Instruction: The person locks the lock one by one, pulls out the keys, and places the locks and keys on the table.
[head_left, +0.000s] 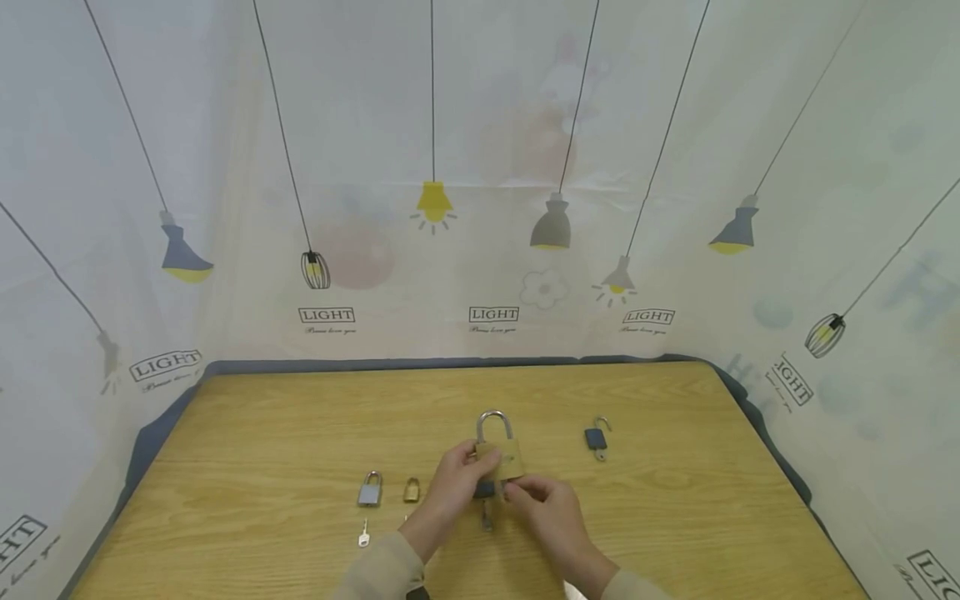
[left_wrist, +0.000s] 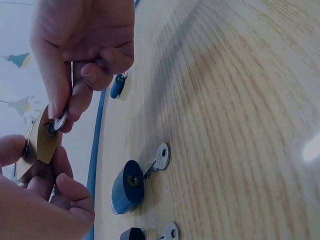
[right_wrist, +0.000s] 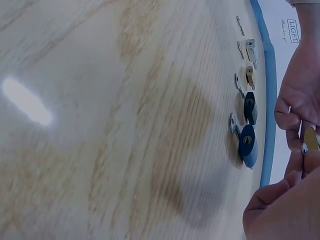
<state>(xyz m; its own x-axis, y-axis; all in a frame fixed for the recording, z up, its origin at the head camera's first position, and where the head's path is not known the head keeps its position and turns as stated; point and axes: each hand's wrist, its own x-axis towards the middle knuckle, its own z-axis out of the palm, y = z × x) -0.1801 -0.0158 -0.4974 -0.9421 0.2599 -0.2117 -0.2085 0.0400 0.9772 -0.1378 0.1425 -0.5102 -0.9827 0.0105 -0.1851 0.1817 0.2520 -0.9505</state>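
My left hand (head_left: 453,483) grips a large brass padlock (head_left: 512,460) above the table, its steel shackle pointing away from me. With thumb and fingers, my right hand (head_left: 551,510) pinches a silver key (left_wrist: 61,121) right at the keyhole on the padlock's bottom face. Below my hands lies a blue padlock (left_wrist: 125,190) with a key (left_wrist: 163,156) beside its keyhole end; in the head view my left hand partly covers it. Another dark blue padlock (head_left: 596,438) lies farther right, shackle swung open, a key at its lower end.
On the left of the wooden table (head_left: 262,467) lie a silver padlock (head_left: 370,492), a small brass padlock (head_left: 412,490) and a small key (head_left: 363,533). A dark padlock (right_wrist: 251,107) sits in the same row. A printed curtain (head_left: 420,275) surrounds the table's back and sides.
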